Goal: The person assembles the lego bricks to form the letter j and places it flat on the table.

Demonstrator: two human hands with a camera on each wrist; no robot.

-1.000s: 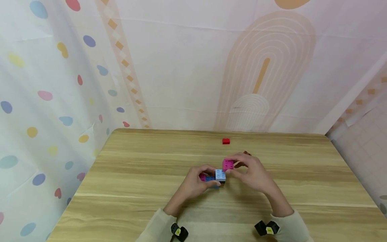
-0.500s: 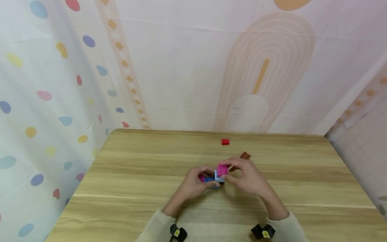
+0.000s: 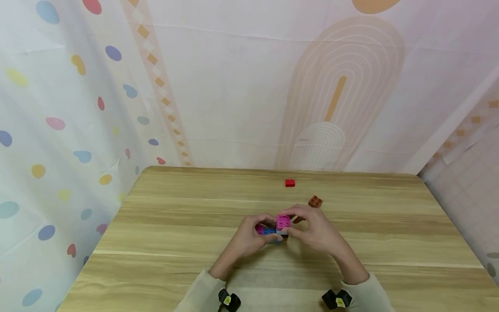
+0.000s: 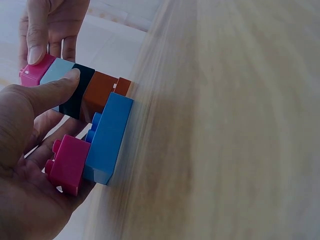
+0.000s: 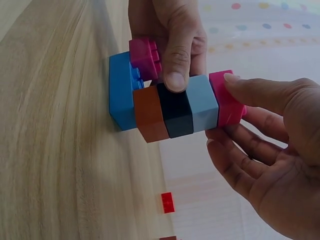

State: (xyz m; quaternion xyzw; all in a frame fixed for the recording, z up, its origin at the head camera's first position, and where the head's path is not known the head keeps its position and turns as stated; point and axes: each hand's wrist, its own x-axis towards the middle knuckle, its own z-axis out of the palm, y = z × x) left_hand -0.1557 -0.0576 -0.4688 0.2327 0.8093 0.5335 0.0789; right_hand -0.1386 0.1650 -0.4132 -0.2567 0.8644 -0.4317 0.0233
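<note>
Brick build (image 5: 176, 112) held between left hand (image 3: 249, 234) and right hand (image 3: 317, 227), mid-surface (image 3: 187, 208), well in from the far edge; wood runs wide out to the left and right edges. Toward the far edge: red brick (image 3: 290, 183); nearer, just past the right hand, brown brick (image 3: 315, 201). Build: blue brick (image 4: 109, 140), long axis left-right, studs up, lower pink brick (image 4: 70, 162) at its left end. Right end, stacked upright: orange-brown brick (image 5: 150, 115), black brick (image 5: 177, 117), light-blue brick (image 5: 202, 105), upper pink brick (image 3: 283, 222), studs up. Left hand grips the stack, thumb on black. Right hand pinches upper pink brick. Base touching wood: cannot tell.
</note>
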